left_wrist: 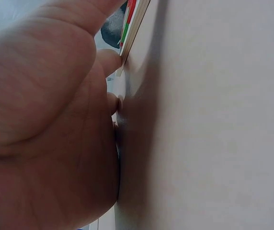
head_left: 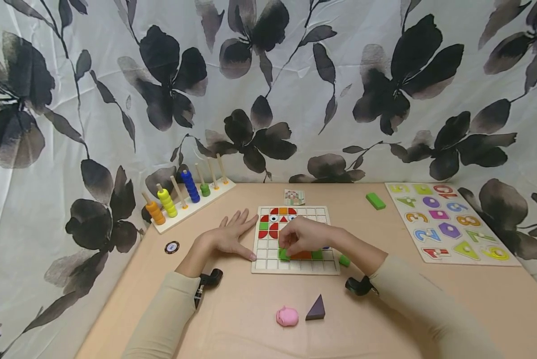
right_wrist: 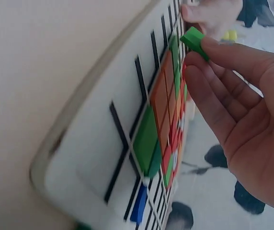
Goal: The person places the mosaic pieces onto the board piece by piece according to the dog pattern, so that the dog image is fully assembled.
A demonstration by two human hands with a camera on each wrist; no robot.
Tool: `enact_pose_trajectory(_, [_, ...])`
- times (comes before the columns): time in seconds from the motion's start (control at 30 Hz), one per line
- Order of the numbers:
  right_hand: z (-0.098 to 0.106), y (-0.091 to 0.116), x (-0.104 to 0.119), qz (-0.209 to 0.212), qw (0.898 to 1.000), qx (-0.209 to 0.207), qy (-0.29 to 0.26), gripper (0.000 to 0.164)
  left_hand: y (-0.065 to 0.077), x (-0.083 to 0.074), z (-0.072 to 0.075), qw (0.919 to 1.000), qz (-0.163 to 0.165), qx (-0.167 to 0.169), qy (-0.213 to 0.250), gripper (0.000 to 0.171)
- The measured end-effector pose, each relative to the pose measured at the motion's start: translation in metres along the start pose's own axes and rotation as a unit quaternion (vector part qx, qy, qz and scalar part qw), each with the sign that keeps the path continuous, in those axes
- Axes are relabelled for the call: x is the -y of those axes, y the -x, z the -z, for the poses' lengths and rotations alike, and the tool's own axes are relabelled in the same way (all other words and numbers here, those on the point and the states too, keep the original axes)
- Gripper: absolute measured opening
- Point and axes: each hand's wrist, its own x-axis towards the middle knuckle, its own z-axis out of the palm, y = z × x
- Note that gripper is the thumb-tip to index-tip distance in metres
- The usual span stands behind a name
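A white grid board [head_left: 268, 267] lies on the table with red, green, orange and blue square pieces in its cells. My right hand [head_left: 308, 235] is over the middle of the board in the head view. Between thumb and fingertips it pinches a small green block [right_wrist: 194, 40], seen in the right wrist view close over the grid. An orange-red area [right_wrist: 162, 96] and a green piece [right_wrist: 146, 139] sit in nearby cells. My left hand [head_left: 228, 237] rests on the table with fingers spread, its thumb and fingertips at the board's left edge.
A bead counter [head_left: 185, 214] stands back left, near a round chip [head_left: 171, 247]. Behind the board lies a picture card [head_left: 294, 197]. Green blocks [head_left: 376, 201], a number puzzle [head_left: 439, 257], a pink toy [head_left: 287, 316] and a dark triangular block [head_left: 315, 309] lie around.
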Motion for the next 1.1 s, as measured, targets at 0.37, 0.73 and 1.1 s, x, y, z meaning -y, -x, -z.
enact_pose_trajectory(0.37, [-0.014,-0.009,0.022,0.008,0.993,0.037,0.109,0.008,0.000,-0.001,0.002,1.0000,0.006,0.002,-0.005,0.122])
enact_pose_trajectory(0.73, [-0.023,-0.009,0.022,0.003,0.983,0.035,0.178,0.012,0.001,0.000,0.001,1.0000,0.002,0.002,-0.003,0.121])
enact_pose_trajectory(1.1, [0.003,0.050,0.003,-0.031,0.993,-0.082,0.074,0.028,-0.001,0.001,0.000,0.9999,0.000,0.000,-0.013,0.122])
